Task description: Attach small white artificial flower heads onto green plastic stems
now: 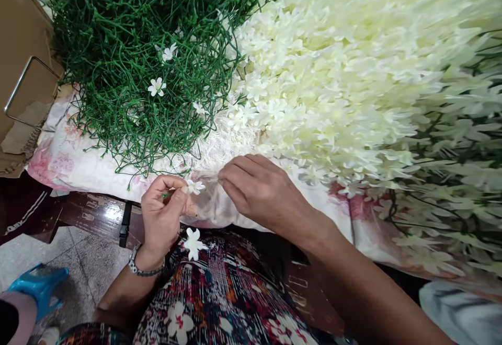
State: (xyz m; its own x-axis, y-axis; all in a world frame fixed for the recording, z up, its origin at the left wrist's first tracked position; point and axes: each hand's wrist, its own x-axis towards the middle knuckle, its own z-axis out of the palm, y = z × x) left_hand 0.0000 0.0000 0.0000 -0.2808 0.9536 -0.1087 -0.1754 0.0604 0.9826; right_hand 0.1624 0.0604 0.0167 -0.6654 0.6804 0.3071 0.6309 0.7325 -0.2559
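My left hand [162,214] pinches a thin green stem with a small white artificial flower [195,186] at its tip. My right hand [257,188] has its fingertips right beside that flower, touching or nearly touching it, over a floral cloth [70,162]. Another white flower [192,243] lies on my patterned lap. A heap of green plastic stems [133,57] sits at the upper left. A large pile of cream flower heads [353,68] fills the upper right.
A brown cardboard box [19,47] with a metal handle stands at the far left. A dark wooden edge [94,214] runs under the cloth. Grey tiled floor [35,253] and a blue sandal [39,285] show at the lower left. Finished flower sprays [463,188] lie at the right.
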